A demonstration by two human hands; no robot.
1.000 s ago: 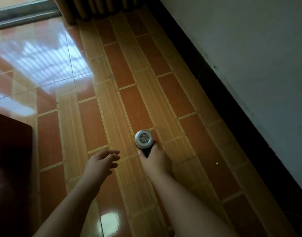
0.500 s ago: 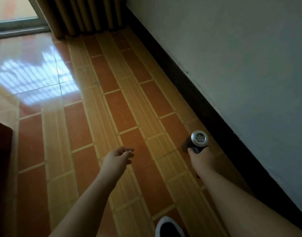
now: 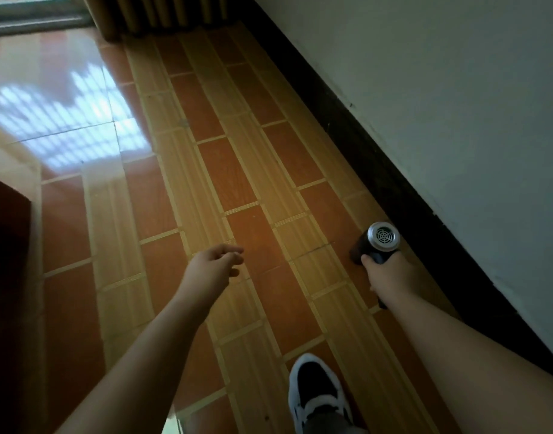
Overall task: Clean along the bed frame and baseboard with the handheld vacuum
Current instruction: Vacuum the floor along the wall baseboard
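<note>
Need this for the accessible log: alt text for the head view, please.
The person's right hand grips a black handheld vacuum, its silver grille facing up, low beside the dark baseboard under a pale wall. The left hand hangs open and empty over the glossy tiled floor; a black-and-white shoe steps forward.

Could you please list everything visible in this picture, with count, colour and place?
floor: one, orange and tan tiles, glossy, fills the middle
baseboard: one, dark brown, along the foot of the wall, right
wall: one, pale, right side
curtain: one, brownish pleats, top centre
door track: one, grey, top left
furniture edge: one, dark reddish brown, left edge; cannot tell what piece
vacuum: one, black with silver grille, beside the baseboard
shoe: one, black and white, bottom centre
left hand: empty, fingers loosely curled, above the floor
right hand: closed round the vacuum
</note>
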